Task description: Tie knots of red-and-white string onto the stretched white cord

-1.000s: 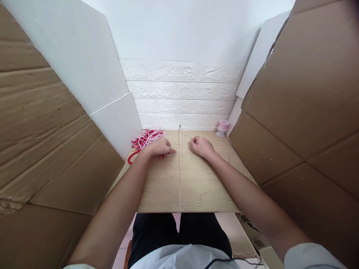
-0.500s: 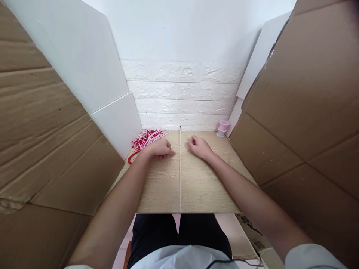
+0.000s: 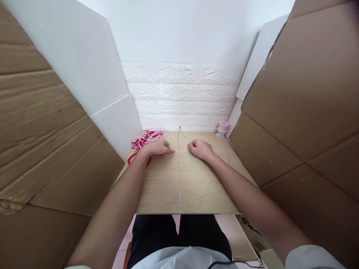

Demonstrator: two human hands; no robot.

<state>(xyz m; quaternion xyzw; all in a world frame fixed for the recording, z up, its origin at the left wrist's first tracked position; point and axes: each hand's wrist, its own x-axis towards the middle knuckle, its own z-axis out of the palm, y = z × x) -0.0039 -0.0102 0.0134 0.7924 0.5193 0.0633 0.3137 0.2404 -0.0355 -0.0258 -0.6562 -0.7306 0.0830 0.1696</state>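
A pale cord [image 3: 180,179] runs straight down the middle of the board, from a small dark fixing at the wall to the front edge. Left of it, my left hand [image 3: 160,147] is closed in a pinch, index finger pointing toward the cord. On the other side my right hand [image 3: 201,149] is curled, thumb and finger together. Thin pale thread [image 3: 183,148] crosses the cord between both hands and its ends go into my fingers. Behind my left wrist lies a bundle of red and white cords [image 3: 147,138]. Red loop handles [image 3: 130,158], partly hidden, show beside my left forearm.
Two stacked spools, a pink one [image 3: 223,126] above a whitish one, stand at the back right corner. Cardboard walls [image 3: 56,149] rise at both sides of the wooden board [image 3: 207,194]. A white brick-pattern wall [image 3: 185,89] closes the back.
My right hand has come slightly down toward me and turned a little. My left hand has barely shifted; more of the red handles shows by my left wrist.
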